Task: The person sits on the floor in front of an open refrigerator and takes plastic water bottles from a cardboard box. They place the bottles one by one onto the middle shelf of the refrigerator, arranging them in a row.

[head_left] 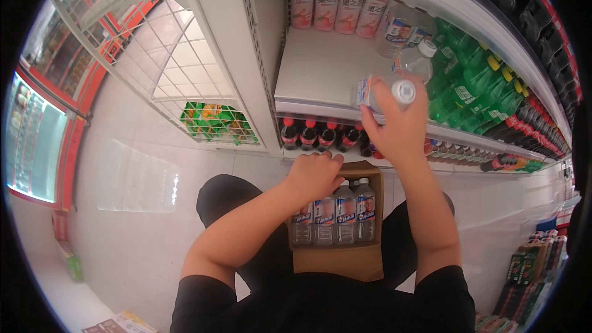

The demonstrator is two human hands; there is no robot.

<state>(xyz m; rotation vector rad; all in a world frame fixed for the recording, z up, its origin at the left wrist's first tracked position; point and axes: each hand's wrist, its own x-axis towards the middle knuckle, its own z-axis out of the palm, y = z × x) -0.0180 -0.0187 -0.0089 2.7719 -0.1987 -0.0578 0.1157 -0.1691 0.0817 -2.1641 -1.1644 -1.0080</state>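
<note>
My right hand (397,125) is wrapped around a clear plastic bottle (365,90) with a white cap and a blue-and-orange label, at the front edge of the shelf (319,64). Just behind it stands another clear bottle (414,60) of the same look. My left hand (317,173) is over the far left corner of an open cardboard box (337,259), its fingers curled; whether they grip the box's edge is hidden. Inside the box, between my knees, several matching clear bottles (345,212) show their labels.
Pink cartons (327,7) line the shelf's back left, with green soda bottles (462,88) to the right. Small cola bottles (307,136) stand on the lower shelf. A white wire rack (152,51) is at left, near a red-framed display cooler (39,143). Stacked drink packs (527,273) are at right.
</note>
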